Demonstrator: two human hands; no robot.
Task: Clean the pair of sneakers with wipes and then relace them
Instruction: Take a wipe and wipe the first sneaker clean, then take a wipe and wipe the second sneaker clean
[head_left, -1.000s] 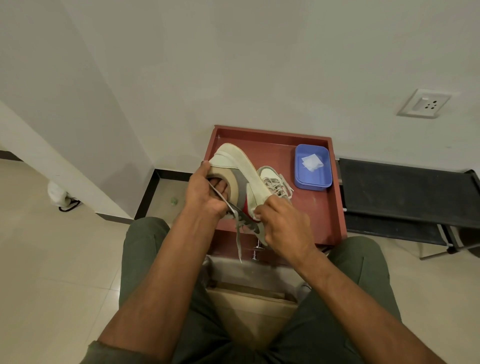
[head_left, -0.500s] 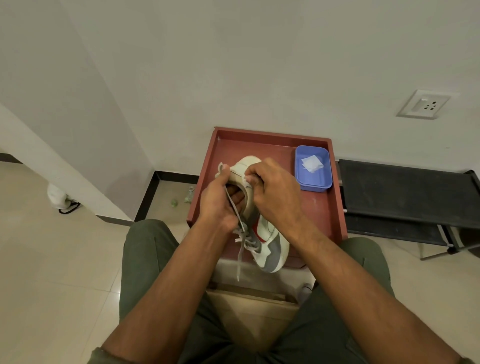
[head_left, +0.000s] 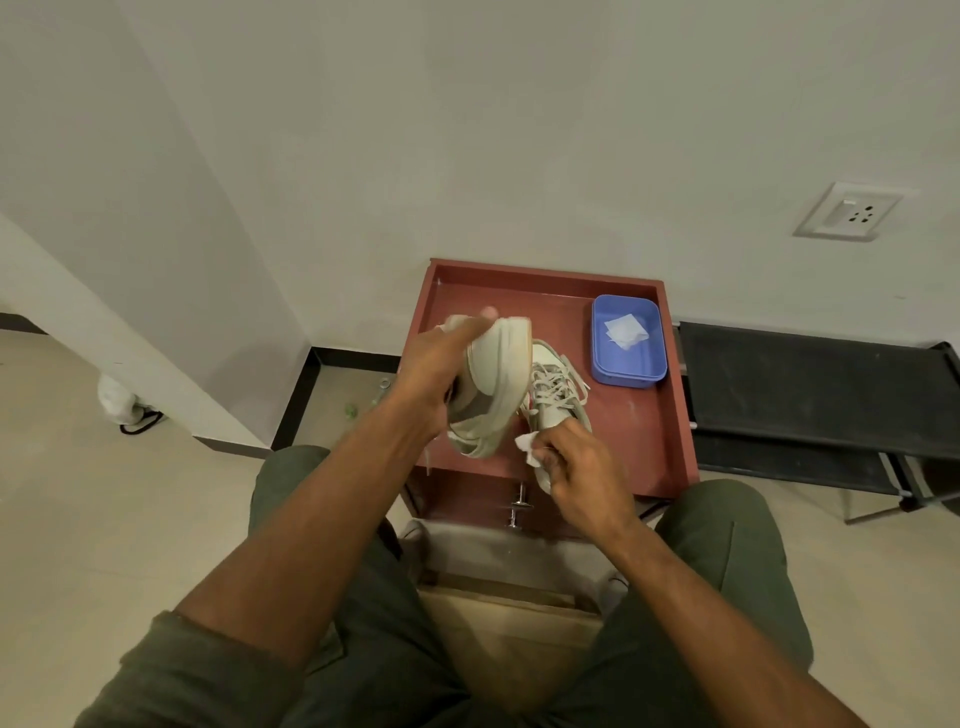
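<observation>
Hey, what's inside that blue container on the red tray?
The blue container holds white wipes, lying flat near its far end on the red tray. How many are stacked there, or anything beneath them, cannot be seen.

Bare forearms lead to the left hand (head_left: 434, 371) and right hand (head_left: 582, 467); olive-green cloth, seemingly short sleeves and trousers (head_left: 727, 561), toward six o'clock.

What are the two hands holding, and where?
The left hand grips one sneaker around its heel end. The right hand pinches a crumpled white wipe in its fingers.
</observation>
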